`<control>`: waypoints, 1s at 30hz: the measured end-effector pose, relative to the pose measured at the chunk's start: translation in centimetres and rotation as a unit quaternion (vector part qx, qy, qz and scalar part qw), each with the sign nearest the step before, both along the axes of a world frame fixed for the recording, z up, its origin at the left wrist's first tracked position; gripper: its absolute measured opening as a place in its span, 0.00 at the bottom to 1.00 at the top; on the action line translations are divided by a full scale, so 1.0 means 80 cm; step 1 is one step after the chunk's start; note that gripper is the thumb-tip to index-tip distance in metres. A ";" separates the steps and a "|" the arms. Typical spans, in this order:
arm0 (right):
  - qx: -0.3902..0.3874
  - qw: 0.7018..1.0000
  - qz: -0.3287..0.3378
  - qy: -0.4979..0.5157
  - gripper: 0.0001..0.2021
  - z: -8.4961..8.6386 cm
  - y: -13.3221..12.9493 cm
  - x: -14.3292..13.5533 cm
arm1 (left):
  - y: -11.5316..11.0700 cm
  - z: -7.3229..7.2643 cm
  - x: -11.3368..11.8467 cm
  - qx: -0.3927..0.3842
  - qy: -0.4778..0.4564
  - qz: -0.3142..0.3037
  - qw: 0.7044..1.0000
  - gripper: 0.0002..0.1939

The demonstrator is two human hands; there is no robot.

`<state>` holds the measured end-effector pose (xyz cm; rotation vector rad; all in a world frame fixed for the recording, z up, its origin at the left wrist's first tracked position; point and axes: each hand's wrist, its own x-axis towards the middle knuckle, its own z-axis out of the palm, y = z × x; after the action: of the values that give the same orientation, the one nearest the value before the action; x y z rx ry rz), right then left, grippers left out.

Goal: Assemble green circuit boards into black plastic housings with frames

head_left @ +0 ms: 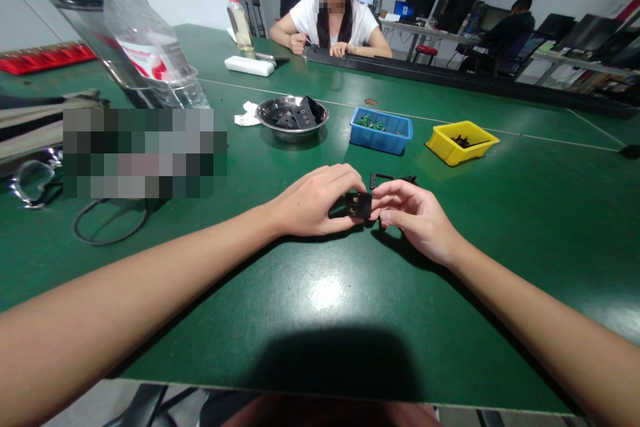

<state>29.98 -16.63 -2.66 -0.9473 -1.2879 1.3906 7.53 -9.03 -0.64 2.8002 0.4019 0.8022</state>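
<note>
Near the middle of the green table, my left hand (323,200) grips a small black plastic case (359,205) between thumb and fingers. Two metallic spots show on the side of the case that faces me. My right hand (413,213) is at the right edge of the case, its thumb and fingers drawn together; whatever lies between them is too small to make out. Just behind the hands, black frame-like parts (393,179) lie on the table, partly hidden by my right fingers.
Behind the hands stand a metal bowl (293,133) of black pieces, a blue bin (381,139) with green boards and a yellow bin (463,150) with black parts. Bottles (150,53) and a cable loop (110,240) are at left. A person (335,27) sits opposite.
</note>
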 end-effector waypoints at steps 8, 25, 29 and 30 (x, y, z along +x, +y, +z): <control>0.018 0.999 0.034 -0.009 0.17 0.004 -0.005 -0.001 | 0.001 -0.001 0.000 -0.004 0.016 0.013 1.000 0.13; 0.284 0.904 -0.036 -0.318 0.16 0.010 -0.009 -0.001 | -0.001 -0.002 -0.001 -0.049 -0.015 0.047 0.998 0.19; 0.298 0.892 -0.028 -0.338 0.14 0.011 -0.009 -0.001 | -0.002 -0.001 -0.001 -0.046 -0.015 0.043 0.998 0.20; 0.300 0.891 -0.030 -0.339 0.13 0.011 -0.009 -0.001 | -0.003 -0.001 -0.001 -0.048 -0.014 0.045 0.998 0.20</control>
<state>29.88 -17.36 -1.77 -1.0438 -2.0286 0.5202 7.41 -9.24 -0.73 2.6954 0.5497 0.8156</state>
